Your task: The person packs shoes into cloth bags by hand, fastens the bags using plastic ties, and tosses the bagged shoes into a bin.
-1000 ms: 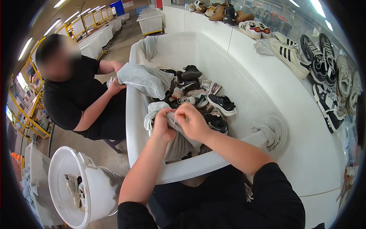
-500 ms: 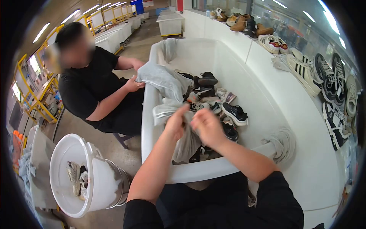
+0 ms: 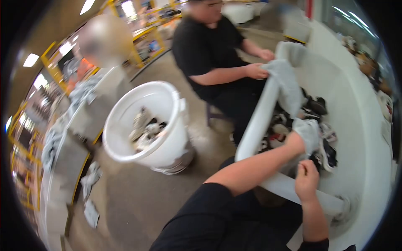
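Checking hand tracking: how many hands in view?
4: wearer's left hand at a cloth, right hand by the tub rim, co-worker's two hands at another cloth. More may be hidden.

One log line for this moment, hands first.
left hand: at grey cloth, grip hidden | right hand: curled, contents unclear | tub: shoes inside | co-worker: holding another cloth

Here's the grey-brown floor (image 3: 125,201), yellow frames (image 3: 145,31) over left, a ceiling light (image 3: 30,60) blazing, window glass (image 3: 344,16) gleaming far right

Yellow frames (image 3: 144,32) and a shoe-filled tub (image 3: 260,119) suggest a workshop.
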Available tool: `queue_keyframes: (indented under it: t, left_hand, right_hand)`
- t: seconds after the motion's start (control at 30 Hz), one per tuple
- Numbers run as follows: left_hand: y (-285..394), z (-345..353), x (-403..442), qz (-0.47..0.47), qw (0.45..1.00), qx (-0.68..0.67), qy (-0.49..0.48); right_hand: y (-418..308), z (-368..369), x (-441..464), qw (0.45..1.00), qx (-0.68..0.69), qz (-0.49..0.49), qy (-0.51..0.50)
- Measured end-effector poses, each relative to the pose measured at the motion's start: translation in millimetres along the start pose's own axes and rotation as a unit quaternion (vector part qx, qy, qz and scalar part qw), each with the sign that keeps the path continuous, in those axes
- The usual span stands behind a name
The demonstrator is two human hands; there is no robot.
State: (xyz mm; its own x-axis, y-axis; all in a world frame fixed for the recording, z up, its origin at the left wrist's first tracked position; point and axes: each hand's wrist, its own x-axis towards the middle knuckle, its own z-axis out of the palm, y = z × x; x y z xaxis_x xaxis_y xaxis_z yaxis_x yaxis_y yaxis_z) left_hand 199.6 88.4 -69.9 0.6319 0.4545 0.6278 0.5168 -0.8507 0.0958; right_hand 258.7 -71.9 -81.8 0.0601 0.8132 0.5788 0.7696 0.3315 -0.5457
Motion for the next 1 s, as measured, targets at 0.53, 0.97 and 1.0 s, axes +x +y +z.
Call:
queue_keyframes:
  t: [0.53,0.97,1.0]
  left_hand:
    - [-80.0,-124.0,-41.9,-0.095,0.993,0.042,-0.056]
    - [-94.6,-690.7,-488.4,-0.079,0.565,-0.246,0.784]
    - [-105.8,-684.4,-520.6,-0.117,0.502,-0.314,0.797]
  right_hand:
    - [-28.1,14.8,-19.7,0.953,-0.028,-0.209,-0.216]
    - [-26.3,10.9,-15.8,0.930,-0.086,-0.257,-0.247]
    - [-21.4,12.4,-15.5,0.926,-0.089,-0.275,-0.241]
